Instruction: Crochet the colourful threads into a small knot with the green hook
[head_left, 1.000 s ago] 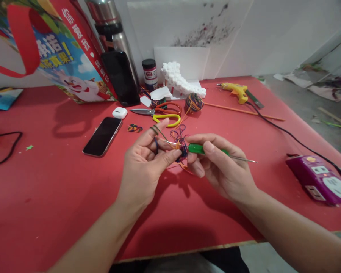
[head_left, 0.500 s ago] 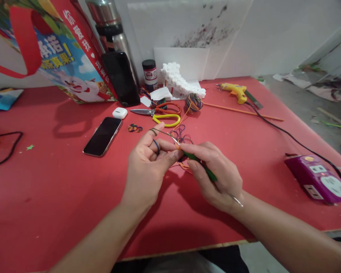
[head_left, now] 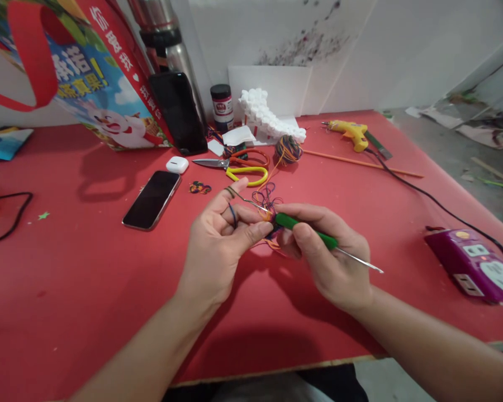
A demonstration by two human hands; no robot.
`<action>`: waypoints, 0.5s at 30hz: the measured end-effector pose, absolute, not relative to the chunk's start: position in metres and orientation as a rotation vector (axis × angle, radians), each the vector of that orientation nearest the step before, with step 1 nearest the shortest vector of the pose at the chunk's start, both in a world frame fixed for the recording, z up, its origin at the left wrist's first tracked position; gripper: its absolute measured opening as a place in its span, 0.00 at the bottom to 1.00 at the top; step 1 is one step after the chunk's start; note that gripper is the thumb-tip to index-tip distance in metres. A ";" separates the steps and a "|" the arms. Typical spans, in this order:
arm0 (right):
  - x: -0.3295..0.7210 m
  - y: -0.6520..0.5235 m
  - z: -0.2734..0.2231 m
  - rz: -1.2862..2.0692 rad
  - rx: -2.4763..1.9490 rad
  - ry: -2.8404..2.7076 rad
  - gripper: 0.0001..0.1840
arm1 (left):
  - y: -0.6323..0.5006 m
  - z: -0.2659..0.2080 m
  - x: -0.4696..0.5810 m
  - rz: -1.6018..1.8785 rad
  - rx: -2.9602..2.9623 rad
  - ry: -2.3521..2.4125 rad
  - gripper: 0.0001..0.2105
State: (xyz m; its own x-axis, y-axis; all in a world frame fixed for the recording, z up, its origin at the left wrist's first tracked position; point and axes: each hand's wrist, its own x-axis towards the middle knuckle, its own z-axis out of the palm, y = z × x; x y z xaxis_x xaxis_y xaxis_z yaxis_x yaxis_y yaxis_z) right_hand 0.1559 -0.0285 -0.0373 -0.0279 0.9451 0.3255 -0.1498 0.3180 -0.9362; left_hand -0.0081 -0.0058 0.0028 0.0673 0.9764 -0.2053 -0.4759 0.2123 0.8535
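My right hand [head_left: 331, 251] grips a crochet hook [head_left: 305, 229] by its green handle, with a thin metal shaft sticking out at each end. Between thumb and fingers, my left hand [head_left: 218, 240] pinches a small piece of multicoloured yarn work [head_left: 271, 219], partly hidden by the fingers. Yarn wraps around the raised left index finger and another left finger, running to the hook's left tip at the piece. Loose loops of yarn [head_left: 268, 192] lie just behind the hands. From there a strand leads back to a multicoloured yarn ball [head_left: 288, 151].
Scissors [head_left: 246, 167], a phone [head_left: 151, 200], a white earbud case [head_left: 177, 164] and a small coloured yarn piece [head_left: 200, 187] lie beyond my left hand. Farther right are a yellow glue gun [head_left: 350, 134], an orange stick [head_left: 360, 162] and a purple power strip [head_left: 473, 265]. A gift bag [head_left: 121, 123] stands back left.
My right hand has shifted slightly right and turned, so more of the green handle and the rear metal shaft shows. My left hand keeps its pinch, almost unmoved.
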 end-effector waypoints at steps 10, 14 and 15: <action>0.150 -0.029 -0.036 1.070 -0.880 -1.236 0.10 | -0.010 -0.001 -0.004 1.288 0.687 0.962 0.35; 0.153 -0.030 -0.038 0.819 -0.923 -1.434 0.12 | -0.011 0.000 -0.003 1.265 0.658 0.933 0.36; 0.154 -0.030 -0.038 0.798 -0.902 -1.466 0.13 | -0.010 0.001 -0.004 1.258 0.658 0.919 0.36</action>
State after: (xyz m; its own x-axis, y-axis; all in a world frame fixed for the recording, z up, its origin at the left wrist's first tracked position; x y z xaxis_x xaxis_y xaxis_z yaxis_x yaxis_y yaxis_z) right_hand 0.1537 -0.0296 -0.0380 -0.0223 0.8837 0.4674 0.0868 0.4675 -0.8797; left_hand -0.0037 -0.0102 0.0005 0.0493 0.9753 -0.2155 -0.5017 0.2107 0.8390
